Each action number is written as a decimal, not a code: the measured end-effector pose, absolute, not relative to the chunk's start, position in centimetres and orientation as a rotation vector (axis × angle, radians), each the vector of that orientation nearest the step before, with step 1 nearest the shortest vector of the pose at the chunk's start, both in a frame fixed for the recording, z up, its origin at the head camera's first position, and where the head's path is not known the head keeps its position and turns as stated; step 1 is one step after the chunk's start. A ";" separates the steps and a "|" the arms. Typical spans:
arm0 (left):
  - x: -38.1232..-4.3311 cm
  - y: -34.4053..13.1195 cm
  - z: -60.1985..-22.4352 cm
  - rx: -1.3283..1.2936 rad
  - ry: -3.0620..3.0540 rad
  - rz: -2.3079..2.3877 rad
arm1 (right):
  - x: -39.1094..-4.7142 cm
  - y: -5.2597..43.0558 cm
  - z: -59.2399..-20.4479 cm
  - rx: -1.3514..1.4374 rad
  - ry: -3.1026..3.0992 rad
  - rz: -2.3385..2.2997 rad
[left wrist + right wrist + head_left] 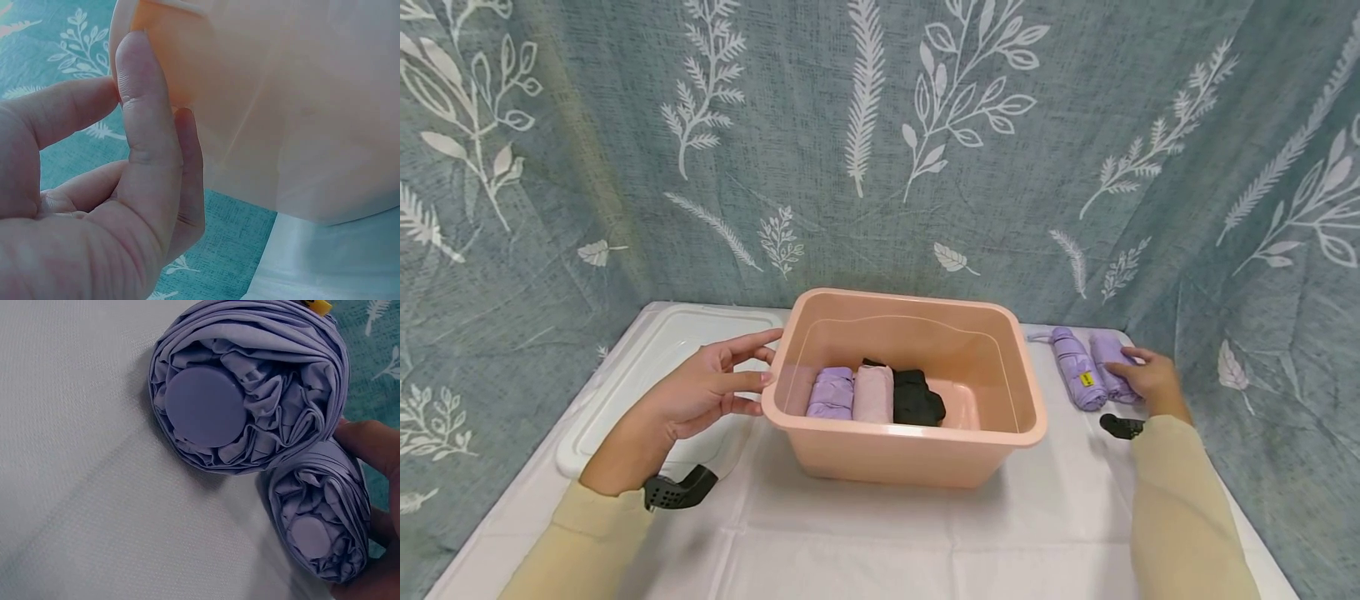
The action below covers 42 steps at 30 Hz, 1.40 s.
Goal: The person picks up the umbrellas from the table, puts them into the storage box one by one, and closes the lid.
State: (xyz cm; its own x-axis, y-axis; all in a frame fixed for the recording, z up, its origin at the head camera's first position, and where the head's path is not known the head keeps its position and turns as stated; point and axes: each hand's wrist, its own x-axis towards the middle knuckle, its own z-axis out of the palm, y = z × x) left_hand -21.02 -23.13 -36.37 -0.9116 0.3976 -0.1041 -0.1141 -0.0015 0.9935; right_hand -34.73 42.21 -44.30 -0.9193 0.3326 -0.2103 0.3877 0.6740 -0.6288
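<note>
A peach plastic bin (880, 454) stands mid-table. Inside it a purple folded umbrella (831, 393), a pink one (873, 395) and a black one (917, 400) lie side by side. My left hand (718, 379) touches the bin's left rim, thumb and fingertips spread along its outer side. At the right, my right hand (1150, 379) grips a slim purple folded umbrella (1108, 350), its thumb over the top and fingers round the far side. Beside that lies a thicker purple folded umbrella (1078, 371) with a yellow tag; its round end cap (206, 406) faces the right wrist camera.
A white lid (625, 392) lies flat to the left of the bin, partly under my left arm. The table has a white cloth (850, 542). Blue-green curtains (820, 150) with white leaf prints enclose the back and sides.
</note>
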 end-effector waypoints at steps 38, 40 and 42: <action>-21.0 -23.2 -36.4 0.279 1.944 1.958 | -33.4 41.8 -43.5 0.471 2.802 -1.049; -21.0 -23.2 -36.3 0.278 1.949 1.953 | -33.2 42.0 -43.5 0.458 2.812 -1.064; -21.0 -23.2 -36.2 0.275 1.952 1.950 | -33.0 42.1 -43.5 0.452 2.822 -1.067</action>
